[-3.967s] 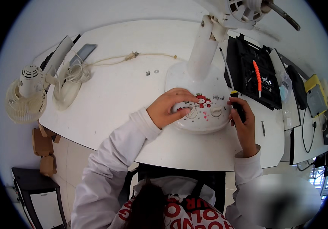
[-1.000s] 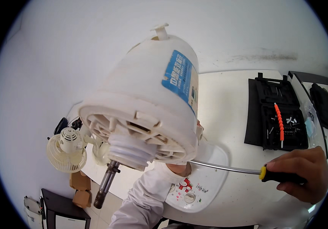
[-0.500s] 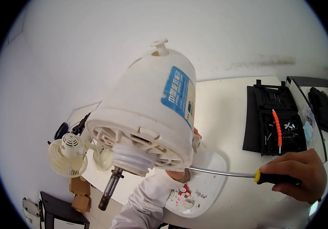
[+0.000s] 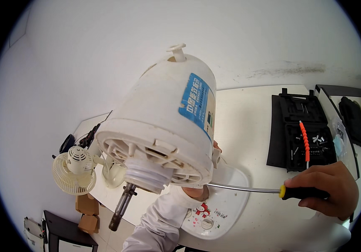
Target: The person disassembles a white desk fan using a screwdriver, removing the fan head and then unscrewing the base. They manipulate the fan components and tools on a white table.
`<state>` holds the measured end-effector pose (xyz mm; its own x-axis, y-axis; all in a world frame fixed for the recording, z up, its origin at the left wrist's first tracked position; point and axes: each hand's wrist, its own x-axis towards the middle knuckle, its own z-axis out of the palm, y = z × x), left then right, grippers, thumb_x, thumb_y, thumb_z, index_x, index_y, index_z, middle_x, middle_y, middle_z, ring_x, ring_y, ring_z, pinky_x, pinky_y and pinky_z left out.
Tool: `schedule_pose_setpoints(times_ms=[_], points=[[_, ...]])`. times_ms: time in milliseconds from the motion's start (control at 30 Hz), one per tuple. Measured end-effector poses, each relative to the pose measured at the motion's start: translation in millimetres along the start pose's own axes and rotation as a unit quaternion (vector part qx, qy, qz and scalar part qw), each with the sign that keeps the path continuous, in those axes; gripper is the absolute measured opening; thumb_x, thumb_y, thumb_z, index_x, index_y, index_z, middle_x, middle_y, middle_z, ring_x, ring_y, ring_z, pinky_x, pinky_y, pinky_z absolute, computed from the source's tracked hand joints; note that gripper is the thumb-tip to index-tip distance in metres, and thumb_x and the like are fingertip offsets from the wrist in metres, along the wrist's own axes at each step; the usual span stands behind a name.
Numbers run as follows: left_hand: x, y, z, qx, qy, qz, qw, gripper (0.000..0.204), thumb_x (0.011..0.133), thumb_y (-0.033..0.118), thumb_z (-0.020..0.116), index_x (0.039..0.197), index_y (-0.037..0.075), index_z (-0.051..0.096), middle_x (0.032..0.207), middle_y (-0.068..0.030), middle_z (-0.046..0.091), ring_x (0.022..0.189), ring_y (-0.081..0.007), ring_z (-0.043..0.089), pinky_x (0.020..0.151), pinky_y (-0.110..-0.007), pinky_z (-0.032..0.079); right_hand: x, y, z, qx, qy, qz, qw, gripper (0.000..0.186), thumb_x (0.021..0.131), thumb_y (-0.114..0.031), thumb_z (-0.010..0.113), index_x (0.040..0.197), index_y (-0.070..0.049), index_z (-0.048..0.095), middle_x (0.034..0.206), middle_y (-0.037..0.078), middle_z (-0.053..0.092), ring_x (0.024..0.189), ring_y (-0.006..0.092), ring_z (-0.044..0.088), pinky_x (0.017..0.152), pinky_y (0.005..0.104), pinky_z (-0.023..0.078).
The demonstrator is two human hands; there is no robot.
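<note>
The motor (image 4: 159,101) of a white fan is filling the middle of the scene, standing high above the tabletop (image 4: 256,126), with its threaded shaft (image 4: 123,206) pointing down toward the near left. A blue sticker (image 4: 197,105) is showing on its right side, and a small white knob (image 4: 177,51) is sticking up from its far end.

The right hand (image 4: 333,191) is on the near right, its grip holding the screwdriver (image 4: 304,192) by the black handle. The blade is running left to the motor's lower right edge, where its tip is hiding from view. The left hand (image 4: 197,194) is mostly hiding behind the motor, with the wrist showing below it and fingertips (image 4: 217,146) at its right edge; how wide its grip is, I cannot tell.

The fan's white base (image 4: 230,210) is resting on the tabletop below, bearing a red cartoon print (image 4: 202,209) and a dial (image 4: 207,224). Farther right, an open black toolbox (image 4: 304,110) is lying beside a black mat (image 4: 276,134), with an orange rod (image 4: 304,140) lying across it. A second fan (image 4: 75,172) is standing on the left.
</note>
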<state>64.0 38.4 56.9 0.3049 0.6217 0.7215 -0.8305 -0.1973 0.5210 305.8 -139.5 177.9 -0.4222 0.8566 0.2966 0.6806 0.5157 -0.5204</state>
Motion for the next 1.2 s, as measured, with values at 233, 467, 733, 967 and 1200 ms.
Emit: schedule_pose_setpoints(times_ms=[233,467,733,967,1200], points=[[4,3,2,0.035,-0.025,0.007,0.999,0.068,0.078,0.052,0.067,0.125,0.006,0.049,0.115,-0.0181,0.054,0.106,-0.0311,0.051,0.09,-0.041,0.044,-1,1,0,-0.004,-0.009,0.004,1.0,0.044,0.078,-0.016,0.073,0.119,-0.007,0.06,0.088,0.012,0.069,0.067,0.0207,0.069,0.05,0.0247,0.048],[4,-1,13,0.11,0.032,0.046,0.992,0.08,0.073,0.061,0.065,0.124,0.002,0.048,0.111,-0.0178,0.055,0.097,-0.0272,0.056,0.079,-0.036,0.049,-1,0,-2,-0.014,-0.018,0.01,1.0,0.046,0.078,-0.016,0.073,0.121,-0.008,0.059,0.086,0.011,0.069,0.064,0.0183,0.068,0.048,0.0246,0.046],[3,2,18,0.225,0.11,0.028,0.968,0.105,0.062,0.072,0.066,0.127,-0.007,0.041,0.104,-0.0176,0.054,0.087,-0.0233,0.058,0.066,-0.032,0.05,1,3,-4,-0.008,-0.035,0.013,0.999,0.046,0.079,-0.017,0.073,0.122,-0.01,0.06,0.087,0.009,0.068,0.062,0.0157,0.066,0.047,0.0225,0.043],[2,4,19,0.239,0.107,0.021,0.965,0.104,0.062,0.07,0.068,0.127,-0.006,0.042,0.103,-0.0169,0.054,0.088,-0.0241,0.058,0.068,-0.033,0.051,1,5,-2,0.001,-0.034,0.008,0.999,0.045,0.08,-0.017,0.072,0.123,-0.01,0.06,0.087,0.009,0.068,0.062,0.0155,0.066,0.047,0.0222,0.044],[6,8,19,0.241,0.09,0.003,0.966,0.103,0.063,0.07,0.068,0.127,-0.006,0.042,0.104,-0.0159,0.054,0.088,-0.0238,0.059,0.068,-0.032,0.05,0,2,-3,-0.003,-0.045,0.016,0.999,0.046,0.08,-0.016,0.072,0.123,-0.009,0.06,0.087,0.009,0.068,0.061,0.014,0.065,0.046,0.0217,0.044]])
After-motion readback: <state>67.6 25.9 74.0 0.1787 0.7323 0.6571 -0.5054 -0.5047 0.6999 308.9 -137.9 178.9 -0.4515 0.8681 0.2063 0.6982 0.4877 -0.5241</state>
